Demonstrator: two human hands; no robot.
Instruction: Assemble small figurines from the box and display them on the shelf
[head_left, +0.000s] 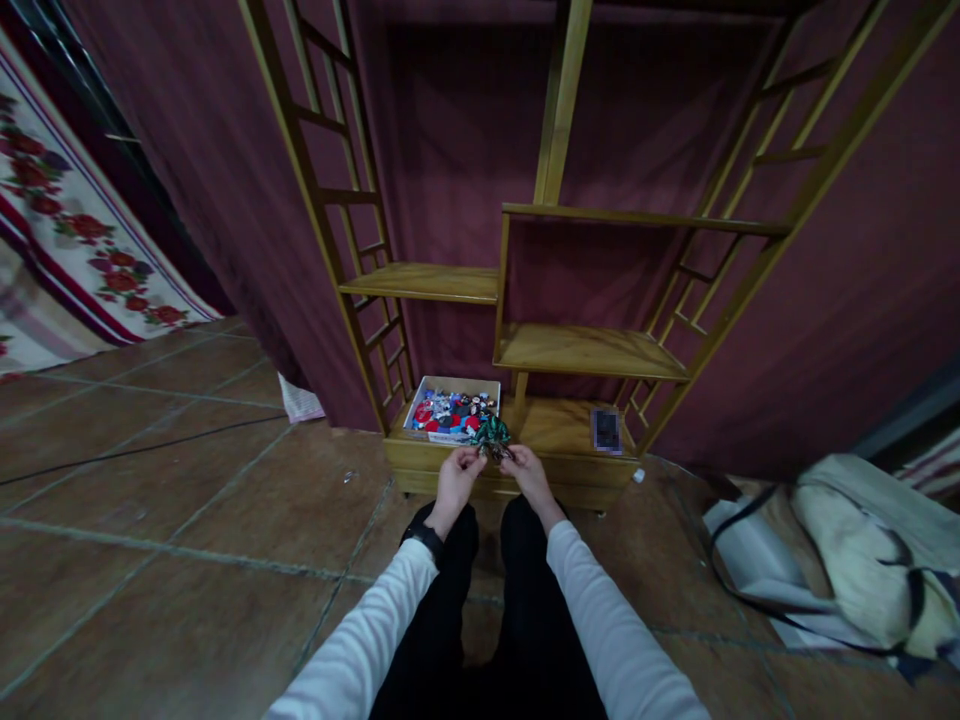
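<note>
Left hand (456,480) and right hand (529,476) pinch a green bundle (492,432), not yet set down; small items (442,412) crowd the box (469,385) farther left

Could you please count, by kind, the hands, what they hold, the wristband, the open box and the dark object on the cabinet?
Hands (left hand, right hand): 2
Green bundle: 1
Black wristband: 1
Open box: 1 (contents too small to count)
Dark blurred object: 1
Total: 6
</note>
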